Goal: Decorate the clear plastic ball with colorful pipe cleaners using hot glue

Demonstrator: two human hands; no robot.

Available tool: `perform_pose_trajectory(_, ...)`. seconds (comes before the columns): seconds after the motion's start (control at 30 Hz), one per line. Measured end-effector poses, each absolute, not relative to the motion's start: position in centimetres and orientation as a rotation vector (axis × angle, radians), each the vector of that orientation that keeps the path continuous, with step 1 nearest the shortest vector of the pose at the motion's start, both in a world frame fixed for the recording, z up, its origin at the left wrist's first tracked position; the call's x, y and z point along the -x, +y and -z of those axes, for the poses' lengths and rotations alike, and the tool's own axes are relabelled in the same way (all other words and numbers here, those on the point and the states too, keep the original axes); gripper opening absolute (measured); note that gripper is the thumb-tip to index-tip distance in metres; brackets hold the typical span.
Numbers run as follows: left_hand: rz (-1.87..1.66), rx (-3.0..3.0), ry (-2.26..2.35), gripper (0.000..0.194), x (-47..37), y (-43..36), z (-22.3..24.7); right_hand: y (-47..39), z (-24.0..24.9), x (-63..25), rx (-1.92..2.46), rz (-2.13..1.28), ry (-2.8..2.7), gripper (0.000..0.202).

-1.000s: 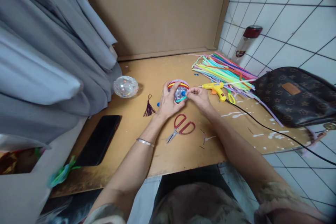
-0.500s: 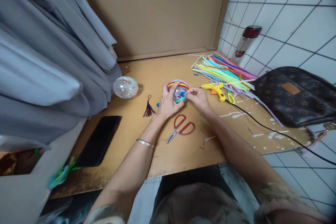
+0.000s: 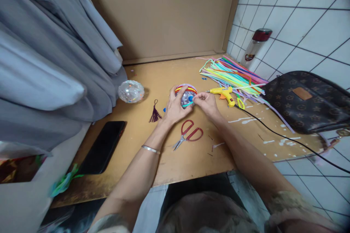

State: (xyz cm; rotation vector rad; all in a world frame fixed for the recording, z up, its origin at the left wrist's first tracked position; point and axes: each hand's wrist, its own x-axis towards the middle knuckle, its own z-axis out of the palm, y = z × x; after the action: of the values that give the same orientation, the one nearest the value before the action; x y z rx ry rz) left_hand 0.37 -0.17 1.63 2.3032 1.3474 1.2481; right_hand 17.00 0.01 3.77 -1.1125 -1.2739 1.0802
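A decorated ball [image 3: 186, 97], clear with red, yellow and teal bands, is gripped by my left hand [image 3: 175, 106], whose fingers wrap over its left side and top. The fingertips of my right hand [image 3: 205, 102] pinch together at the ball's right side, against a small blue piece [image 3: 190, 98] on its surface. Whether those fingers hold that piece is too small to tell. Red-handled scissors [image 3: 187, 133] lie below the hands. A dark tassel [image 3: 155, 113] is left of my left hand. Just right of my right hand lies a yellow glue gun [image 3: 224, 93].
A second clear ball [image 3: 131, 91] and a black phone [image 3: 103, 147] are on the left of the table [image 3: 142, 167]. Many coloured pipe cleaners [image 3: 232, 74], a brown bag [image 3: 308, 102] and a bottle [image 3: 256, 45] stand at the right. A black cord [image 3: 268, 127] crosses the table's right part.
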Motion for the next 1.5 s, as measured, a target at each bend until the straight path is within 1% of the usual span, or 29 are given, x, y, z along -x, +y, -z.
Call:
perform_pose_trajectory(0.23,-1.280,-2.278,1.343,0.073,-0.49,0.02,-1.43,0.08,-3.68,-16.90,1.125,-1.065,-1.252,0.012)
perform_pose_trajectory(1.03,-1.280,-2.282,1.355,0.072,-0.76,-0.03,-1.61,-0.04,-3.70,-16.92,1.147,-1.033,-1.275,0.012)
perform_pose_trajectory(1.23,-1.270,-2.272,1.363,0.073,-0.56,0.08,-1.41,0.10,-3.57,-17.28,1.134,-1.036,-1.273,0.020)
perform_pose_trajectory(1.5,-1.267,-2.274,1.398,0.074,-0.63,0.11,-1.42,-0.10,-3.74,-16.83,1.084,-1.088,-1.216,0.021)
